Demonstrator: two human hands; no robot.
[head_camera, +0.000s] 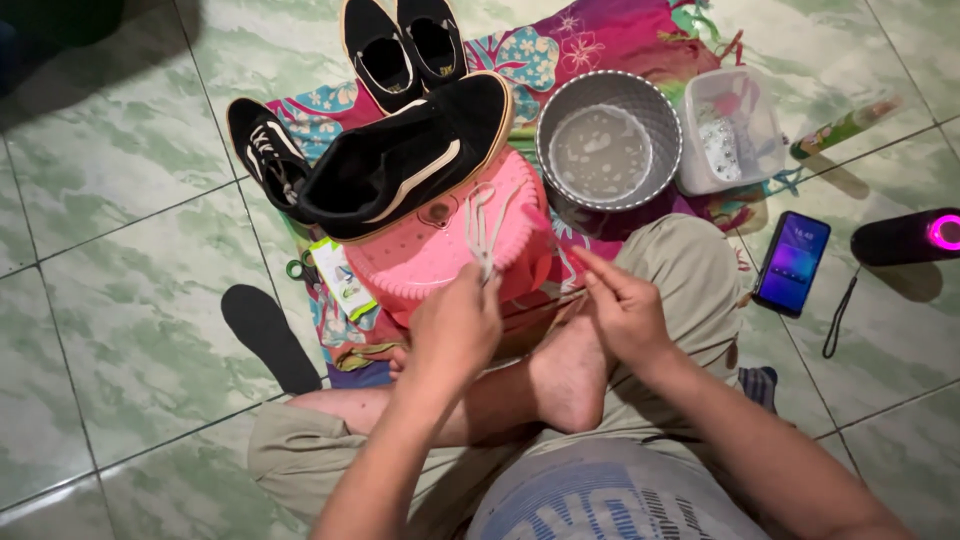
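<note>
The left hand (457, 325) is raised over the near edge of a pink basket (440, 255), its fingers pinched together on a bundle of white shoelace (483, 225) that loops up and away from the fingertips across the basket's top. The right hand (622, 312) sits just beside it to the right, fingers drawn together with the forefinger stretched toward the lace; whether it actually grips a strand cannot be told. Both forearms come up from the bottom of the view, bent inward, above crossed legs and a bare foot (568, 378).

A large black sneaker (405, 160) with a pale sole lies tilted across the far side of the pink basket, well clear of the fingers. A smaller black laced shoe (265, 150) rests to its left, and a pair of black slip-on shoes (403, 45) stands beyond. A grey bowl (610, 140) of soapy water sits to the right of the basket, next to a clear plastic tub (730, 130). All rest on a patterned cloth (600, 40).

On the green tiled floor (120, 300) a black insole (268, 338) lies to the left, a phone (792, 262) and a dark speaker (905, 237) to the right; open tiles stretch along the left side
</note>
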